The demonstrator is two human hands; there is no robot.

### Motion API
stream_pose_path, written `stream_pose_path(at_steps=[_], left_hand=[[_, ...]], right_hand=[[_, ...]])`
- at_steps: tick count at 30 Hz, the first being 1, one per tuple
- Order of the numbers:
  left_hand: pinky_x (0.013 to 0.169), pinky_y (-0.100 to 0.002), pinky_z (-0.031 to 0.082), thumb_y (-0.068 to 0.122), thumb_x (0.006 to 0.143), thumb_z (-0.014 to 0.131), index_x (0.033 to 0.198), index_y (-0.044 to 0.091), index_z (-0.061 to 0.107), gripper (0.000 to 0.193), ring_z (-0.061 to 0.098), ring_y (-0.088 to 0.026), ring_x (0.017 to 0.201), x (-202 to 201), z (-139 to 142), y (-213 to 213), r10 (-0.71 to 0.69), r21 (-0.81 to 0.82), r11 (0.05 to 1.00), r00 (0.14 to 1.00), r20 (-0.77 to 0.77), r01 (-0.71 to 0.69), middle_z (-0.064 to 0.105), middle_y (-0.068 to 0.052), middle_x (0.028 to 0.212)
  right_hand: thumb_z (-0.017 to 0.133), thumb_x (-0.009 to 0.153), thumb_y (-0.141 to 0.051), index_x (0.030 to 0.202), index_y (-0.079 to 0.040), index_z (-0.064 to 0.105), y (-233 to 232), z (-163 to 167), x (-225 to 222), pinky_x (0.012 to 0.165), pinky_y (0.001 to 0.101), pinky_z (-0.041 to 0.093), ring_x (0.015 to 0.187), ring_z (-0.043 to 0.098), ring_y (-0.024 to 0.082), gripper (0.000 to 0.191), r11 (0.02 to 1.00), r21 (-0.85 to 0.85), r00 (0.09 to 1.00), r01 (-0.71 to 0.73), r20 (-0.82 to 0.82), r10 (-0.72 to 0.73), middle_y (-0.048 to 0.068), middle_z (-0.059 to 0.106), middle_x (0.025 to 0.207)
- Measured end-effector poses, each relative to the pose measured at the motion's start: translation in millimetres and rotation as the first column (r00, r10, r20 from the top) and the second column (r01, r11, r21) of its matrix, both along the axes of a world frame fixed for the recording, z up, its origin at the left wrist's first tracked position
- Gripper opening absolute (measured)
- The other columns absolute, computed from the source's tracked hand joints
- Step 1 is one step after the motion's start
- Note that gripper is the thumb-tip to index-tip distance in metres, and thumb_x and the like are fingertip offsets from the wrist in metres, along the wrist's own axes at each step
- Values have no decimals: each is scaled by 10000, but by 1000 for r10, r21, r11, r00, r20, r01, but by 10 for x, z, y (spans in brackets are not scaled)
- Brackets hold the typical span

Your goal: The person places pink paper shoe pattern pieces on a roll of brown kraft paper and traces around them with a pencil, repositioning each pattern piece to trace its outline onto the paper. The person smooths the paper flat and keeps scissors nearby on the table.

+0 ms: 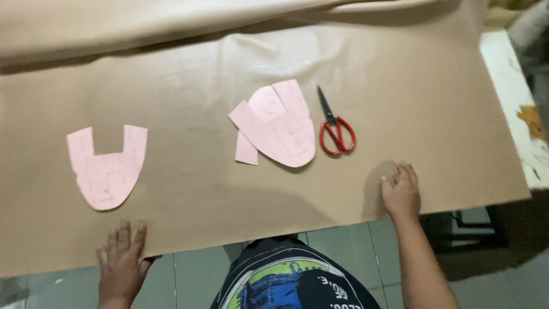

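Both hands lie flat on the tan, smooth sheet of material [229,194] at its near edge: the left hand [121,257] with fingers spread, the right hand [400,191] pressing down, fingers together. Pink paper pattern pieces [277,123] and a U-shaped pink pattern piece [106,166] lie beyond, red-handled scissors [336,129] beside them. Smoothing works best with even pressure outward, clear of the patterns.

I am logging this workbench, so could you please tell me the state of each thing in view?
Tan material sheet: spread flat, far end folded over.
Scissors: closed, lying flat.
U-shaped pink pattern piece: flat, alone.
Stacked pink pattern pieces: overlapping.
Left hand: open, flat on sheet edge.
Right hand: pressing on sheet, holding nothing.
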State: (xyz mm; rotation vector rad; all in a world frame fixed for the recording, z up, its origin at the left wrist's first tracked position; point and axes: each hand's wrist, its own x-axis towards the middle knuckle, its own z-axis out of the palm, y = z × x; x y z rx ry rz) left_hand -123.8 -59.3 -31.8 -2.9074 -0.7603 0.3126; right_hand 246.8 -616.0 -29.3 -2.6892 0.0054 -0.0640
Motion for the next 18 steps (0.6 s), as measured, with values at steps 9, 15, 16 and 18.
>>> stream_pose_path(at_steps=[9,15,16,18], left_hand=[[1288,-500,130,481,811,725,1576,464,169,946,121,-212,1570,86,228,41,137,-63,986,970,-199,-152,99,50,1710],[1219,-543,144,602,692,758,1587,441,262,1036,187,-272,1514,68,339,195,97,-171,980,994,-54,-105,206,-6,1687],[1187,-556,168,630,633,776,1568,421,309,1066,223,-302,1498,40,358,234,87,-217,973,995,42,-76,248,-33,1654],[1165,-562,205,656,649,774,1521,369,372,1002,300,-319,1447,26,365,371,95,-314,949,983,159,-41,330,-62,1561]], right_hand=[[609,1035,-353,1385,42,523,357,-195,28,970,602,389,1329,443,427,535,952,-287,989,111,-59,-133,262,371,1510],[597,1156,-323,1279,29,521,558,-142,-85,995,549,475,1139,589,364,380,955,-264,989,133,-30,-145,216,453,1391],[612,1146,-317,1259,18,526,602,-135,-92,982,543,482,1120,596,361,364,946,-283,985,156,-24,-170,215,460,1374],[642,1125,-305,1220,-5,536,689,-120,-102,957,532,495,1082,611,353,332,922,-322,973,214,-9,-230,213,474,1340]])
